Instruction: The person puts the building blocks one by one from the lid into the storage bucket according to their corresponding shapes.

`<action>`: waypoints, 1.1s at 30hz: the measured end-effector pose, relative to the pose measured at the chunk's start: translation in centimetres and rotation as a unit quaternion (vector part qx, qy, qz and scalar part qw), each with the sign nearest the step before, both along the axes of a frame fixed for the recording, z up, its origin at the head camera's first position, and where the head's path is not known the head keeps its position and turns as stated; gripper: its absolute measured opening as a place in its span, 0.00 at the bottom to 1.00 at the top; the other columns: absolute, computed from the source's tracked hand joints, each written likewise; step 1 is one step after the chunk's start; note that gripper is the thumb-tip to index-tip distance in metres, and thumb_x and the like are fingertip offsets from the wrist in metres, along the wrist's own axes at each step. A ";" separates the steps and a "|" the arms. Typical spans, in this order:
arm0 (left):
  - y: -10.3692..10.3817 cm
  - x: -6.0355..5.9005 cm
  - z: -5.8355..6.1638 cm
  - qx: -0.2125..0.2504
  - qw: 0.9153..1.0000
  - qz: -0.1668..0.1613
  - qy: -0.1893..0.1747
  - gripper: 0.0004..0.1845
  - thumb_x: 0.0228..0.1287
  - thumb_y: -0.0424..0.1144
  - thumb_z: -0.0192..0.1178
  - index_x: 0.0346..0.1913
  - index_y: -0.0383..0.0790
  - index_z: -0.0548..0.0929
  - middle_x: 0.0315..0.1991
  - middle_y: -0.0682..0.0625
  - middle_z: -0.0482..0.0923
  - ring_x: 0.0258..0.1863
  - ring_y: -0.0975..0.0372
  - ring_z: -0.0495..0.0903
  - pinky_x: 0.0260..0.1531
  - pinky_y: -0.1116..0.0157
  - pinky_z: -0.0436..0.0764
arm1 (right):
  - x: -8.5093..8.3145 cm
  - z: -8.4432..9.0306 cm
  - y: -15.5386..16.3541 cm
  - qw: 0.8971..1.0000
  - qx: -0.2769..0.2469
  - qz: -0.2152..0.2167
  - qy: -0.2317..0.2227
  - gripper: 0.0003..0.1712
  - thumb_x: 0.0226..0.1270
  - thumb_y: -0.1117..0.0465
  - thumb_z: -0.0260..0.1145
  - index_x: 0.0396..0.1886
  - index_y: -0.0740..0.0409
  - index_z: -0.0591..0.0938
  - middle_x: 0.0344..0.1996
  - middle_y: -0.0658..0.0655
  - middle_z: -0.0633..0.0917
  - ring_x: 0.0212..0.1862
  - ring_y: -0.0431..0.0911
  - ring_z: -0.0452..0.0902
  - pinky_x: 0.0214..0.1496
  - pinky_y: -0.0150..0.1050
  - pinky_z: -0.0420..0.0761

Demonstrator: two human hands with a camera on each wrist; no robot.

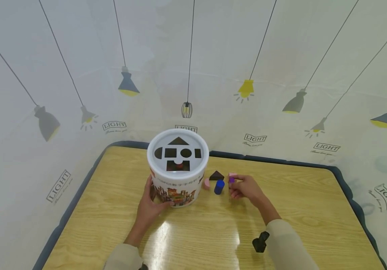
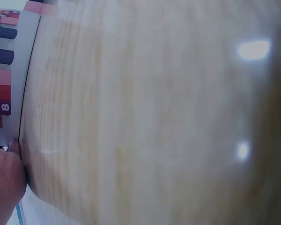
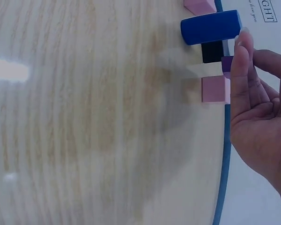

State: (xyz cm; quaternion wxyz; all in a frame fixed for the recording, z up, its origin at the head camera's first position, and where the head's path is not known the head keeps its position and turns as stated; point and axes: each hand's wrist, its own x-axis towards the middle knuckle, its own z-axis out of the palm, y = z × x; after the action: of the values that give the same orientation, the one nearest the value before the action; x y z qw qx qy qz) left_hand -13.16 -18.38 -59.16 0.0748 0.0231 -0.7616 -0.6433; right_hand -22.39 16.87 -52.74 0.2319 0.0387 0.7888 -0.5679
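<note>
A white bucket (image 1: 178,195) with printed sides stands upright on the table, its white lid (image 1: 195,141) pierced by several shaped holes. My left hand (image 1: 151,206) holds the bucket's lower left side, thumb across the front; only part of it shows in the left wrist view. To the bucket's right, my right hand (image 1: 249,189) pinches a small purple block (image 1: 231,180) at its fingertips. Close by are a blue cylinder block (image 1: 219,187), a dark triangular block (image 1: 216,175), a pink rounded block (image 1: 207,183) and a pink cube (image 3: 214,89) just behind the purple block.
The wooden table (image 1: 301,202) has a dark blue padded edge (image 1: 271,159). Behind it hangs a pale curtain (image 1: 213,48) printed with lamps. A small black device (image 1: 260,242) sits by the right sleeve.
</note>
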 end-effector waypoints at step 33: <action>0.1 0.0 0.2 0.000 1.000 -0.003 -0.011 0.66 0.38 0.39 0.81 0.76 0.70 0.46 0.74 0.52 0.57 0.73 0.57 0.58 0.74 0.64 0.58 | 0.3 8.7 -3.1 0.998 -0.020 0.036 0.053 0.23 0.69 0.61 0.63 0.61 0.64 0.75 0.30 0.62 0.87 0.29 0.50 0.87 0.35 0.40 0.90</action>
State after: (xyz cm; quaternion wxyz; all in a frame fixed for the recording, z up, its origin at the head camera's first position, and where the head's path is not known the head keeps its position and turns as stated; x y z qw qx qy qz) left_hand -13.15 -18.32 -58.93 0.0649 0.0280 -0.7622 -0.6434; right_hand -22.13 13.75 -44.02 0.2105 -0.0245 0.7894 -0.5762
